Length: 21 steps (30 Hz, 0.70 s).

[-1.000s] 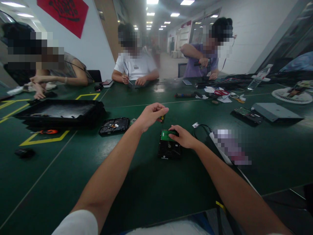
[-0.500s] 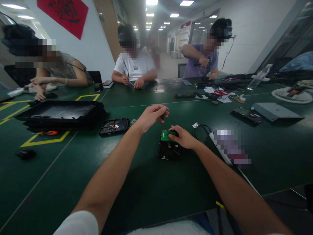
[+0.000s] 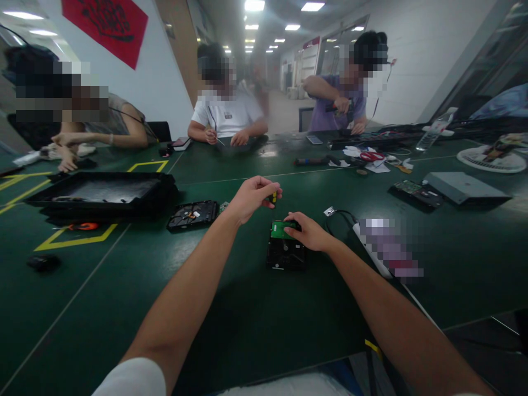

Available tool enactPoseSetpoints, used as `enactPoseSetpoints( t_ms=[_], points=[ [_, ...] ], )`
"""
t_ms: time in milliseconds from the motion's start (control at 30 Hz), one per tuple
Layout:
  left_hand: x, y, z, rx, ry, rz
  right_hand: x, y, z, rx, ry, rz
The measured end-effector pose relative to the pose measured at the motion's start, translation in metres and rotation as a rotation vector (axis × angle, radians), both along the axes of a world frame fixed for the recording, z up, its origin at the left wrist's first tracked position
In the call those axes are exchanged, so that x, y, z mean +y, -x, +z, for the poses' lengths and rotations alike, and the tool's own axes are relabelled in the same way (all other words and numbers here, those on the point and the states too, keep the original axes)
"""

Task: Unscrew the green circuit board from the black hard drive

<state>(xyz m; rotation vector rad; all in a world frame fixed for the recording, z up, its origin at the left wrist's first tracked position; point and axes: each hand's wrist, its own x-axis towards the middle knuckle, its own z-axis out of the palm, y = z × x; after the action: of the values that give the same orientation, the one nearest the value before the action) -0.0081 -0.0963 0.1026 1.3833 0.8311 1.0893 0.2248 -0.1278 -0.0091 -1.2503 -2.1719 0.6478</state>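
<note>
A black hard drive (image 3: 286, 257) lies on the green table with its green circuit board (image 3: 280, 229) facing up at the far end. My right hand (image 3: 307, 232) grips the drive's right side, thumb over the board and fingers at the far edge. Above the far left corner, my left hand (image 3: 259, 197) pinches a small black and yellow screwdriver (image 3: 274, 197) by its handle. The shaft of this screwdriver is too faint to make out, and so is whether its tip touches the drive.
Another opened drive (image 3: 193, 214) lies to the left, near a black tray (image 3: 103, 190) and an orange-handled tool (image 3: 82, 226). On the right are a white power strip (image 3: 373, 250), a circuit board (image 3: 414, 195) and a grey metal box (image 3: 466, 187). Several people sit across the table.
The screwdriver handle in my left hand has turned, and yellow now shows on it where it looked dark. My right hand and the hard drive stay in place.
</note>
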Motion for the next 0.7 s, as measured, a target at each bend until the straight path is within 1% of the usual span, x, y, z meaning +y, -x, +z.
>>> enactPoseSetpoints(
  t_ms=[167,233,400,700],
  points=[
    [-0.0005,0.0006,0.0012,-0.001,-0.052,-0.091,0.0009,0.0005,-0.0002,0.004,-0.008,0.005],
    [0.0003,0.0013,0.0013,-0.003,-0.041,-0.106,0.0016,0.0007,-0.0012,0.012,-0.009,-0.002],
    [0.0025,0.0042,0.0012,-0.073,0.034,-0.12,0.0018,0.0002,-0.0034,0.031,-0.001,-0.012],
    [-0.003,0.0042,0.0036,-0.023,0.031,-0.115,-0.0006,0.0004,0.0006,0.027,0.002,0.003]
  ],
)
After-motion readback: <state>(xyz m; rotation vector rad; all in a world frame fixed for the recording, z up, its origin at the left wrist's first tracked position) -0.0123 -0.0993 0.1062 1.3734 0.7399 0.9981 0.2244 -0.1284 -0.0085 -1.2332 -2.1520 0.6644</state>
